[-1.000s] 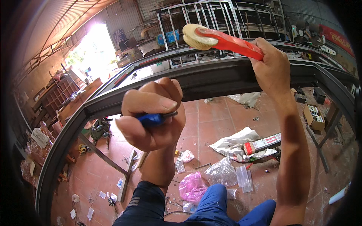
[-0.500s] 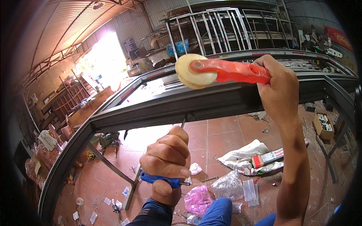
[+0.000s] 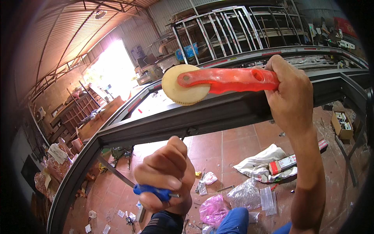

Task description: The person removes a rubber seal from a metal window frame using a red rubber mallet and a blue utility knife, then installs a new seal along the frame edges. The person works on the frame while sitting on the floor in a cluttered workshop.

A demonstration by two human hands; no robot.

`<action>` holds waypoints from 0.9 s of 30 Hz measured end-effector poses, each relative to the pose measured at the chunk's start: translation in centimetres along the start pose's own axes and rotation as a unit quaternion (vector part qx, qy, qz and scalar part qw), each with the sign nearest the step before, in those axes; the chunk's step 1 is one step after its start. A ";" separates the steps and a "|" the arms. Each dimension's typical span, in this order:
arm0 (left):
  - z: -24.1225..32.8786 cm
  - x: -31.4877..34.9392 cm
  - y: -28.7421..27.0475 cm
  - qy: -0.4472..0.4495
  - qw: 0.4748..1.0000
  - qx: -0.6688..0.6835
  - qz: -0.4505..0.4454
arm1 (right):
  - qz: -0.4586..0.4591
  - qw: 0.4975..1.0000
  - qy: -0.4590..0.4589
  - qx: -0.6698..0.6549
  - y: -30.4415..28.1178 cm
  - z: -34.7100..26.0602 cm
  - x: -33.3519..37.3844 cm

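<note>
My right hand (image 3: 290, 95) is closed around the end of a red-handled roller (image 3: 233, 80), whose cream disc wheel (image 3: 183, 86) has a finely toothed rim. The roller is held level in front of a dark metal frame (image 3: 233, 113), hiding part of its long beam. Lower and to the left, my left hand (image 3: 163, 171) is a fist around a blue-handled tool (image 3: 154, 192). A short metal tip sticks out of its handle by the thumb. Between the fist and the beam's underside a thin dark rod shows; whether it belongs to the tool, I cannot tell.
Plastic wrap (image 3: 244, 193), a pink plastic bag (image 3: 214, 209) and a white sack (image 3: 259, 163) with a long box lie on the tiled floor. An open cardboard box (image 3: 342, 124) sits at the right. Behind the beam stands a barred metal frame (image 3: 216, 33).
The roller has moved left and slightly down, its wheel now further left along the beam. My left fist with the blue-handled tool has shifted left. The whole view has turned a little.
</note>
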State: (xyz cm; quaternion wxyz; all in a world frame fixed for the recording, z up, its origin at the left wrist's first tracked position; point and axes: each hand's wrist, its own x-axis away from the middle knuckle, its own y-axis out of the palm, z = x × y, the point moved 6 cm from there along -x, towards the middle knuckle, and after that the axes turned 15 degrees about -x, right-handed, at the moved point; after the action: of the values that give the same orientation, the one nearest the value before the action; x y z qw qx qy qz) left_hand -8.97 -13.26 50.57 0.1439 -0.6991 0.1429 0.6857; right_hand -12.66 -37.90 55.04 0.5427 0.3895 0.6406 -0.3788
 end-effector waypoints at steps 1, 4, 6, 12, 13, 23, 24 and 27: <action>0.2 -0.4 -0.1 -0.015 1.000 0.009 0.013 | -0.006 1.000 0.010 0.004 0.0 -0.1 0.0; 0.1 -1.2 -0.3 -0.038 0.997 0.052 0.037 | -0.019 1.000 0.009 -0.020 -0.2 -0.1 0.0; -0.2 -1.4 -0.6 -0.072 0.993 0.087 0.037 | 0.019 0.997 -0.043 -0.064 -0.7 -0.2 0.1; -2.2 -3.1 -1.9 -0.114 0.981 0.158 0.010 | -0.037 0.981 -0.174 0.083 -3.2 -2.0 1.8; -2.2 -3.6 -1.9 -0.105 0.978 0.178 -0.022 | -0.061 0.974 -0.186 0.110 -3.5 -2.5 2.7; -3.3 -5.8 -3.8 -0.162 0.978 -0.036 -0.129 | -0.238 0.961 -0.133 0.048 -0.1 -8.0 5.1; -3.2 -6.1 -3.7 -0.175 0.974 -0.045 -0.136 | -0.238 0.961 -0.135 0.040 0.1 -8.4 5.0; -2.7 -7.5 -3.3 -0.179 0.970 -0.032 -0.162 | -0.209 0.962 -0.174 0.026 0.1 -9.0 4.1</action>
State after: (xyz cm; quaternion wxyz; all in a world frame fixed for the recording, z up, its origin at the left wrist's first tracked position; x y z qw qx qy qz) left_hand -5.29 -11.32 58.15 0.2537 -0.5835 -0.0225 0.7711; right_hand -16.65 -29.32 52.09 0.5448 0.1889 0.5931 -0.5619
